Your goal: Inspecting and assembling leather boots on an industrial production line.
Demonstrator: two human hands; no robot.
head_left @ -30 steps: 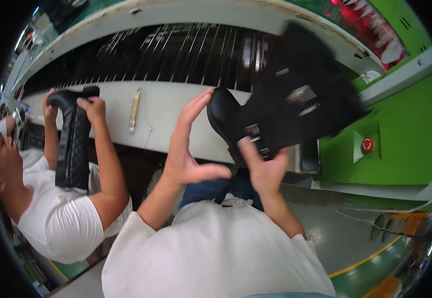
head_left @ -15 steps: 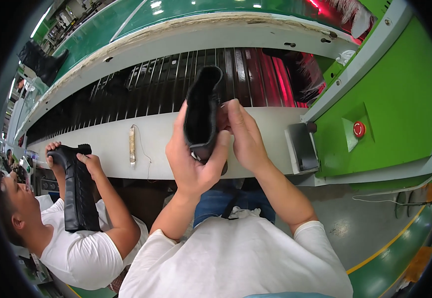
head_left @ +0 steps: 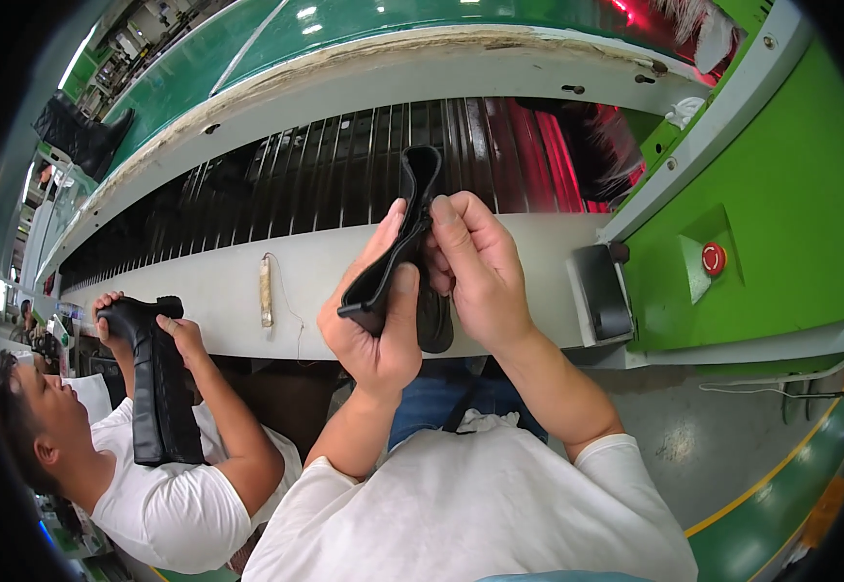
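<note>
A black boot (head_left: pixel 435 325) is held up in front of me, its shaft opening towards me. My left hand (head_left: pixel 373 335) is closed around the shaft from the left, thumb across the near side. On the other side, the fingers of my right hand (head_left: pixel 483 276) are pinched against the boot's side just below the rim; any small part between them is hidden. The opening looks squeezed to a narrow, bent slot. Part of the boot hangs below the hands.
Beyond the pale ledge (head_left: pixel 528 276) lies a slatted roller conveyor (head_left: pixel 344 175), lit red at right. A taped stick (head_left: pixel 266 291) with a thread rests on the ledge. The green machine (head_left: pixel 780 194) carries a red button (head_left: pixel 714 258). At left, a co-worker (head_left: pixel 165 514) holds another black boot (head_left: pixel 155 388).
The boot has turned in my hands and its opening has narrowed from a wide oval to a slot. My right fingers have closed in on its side.
</note>
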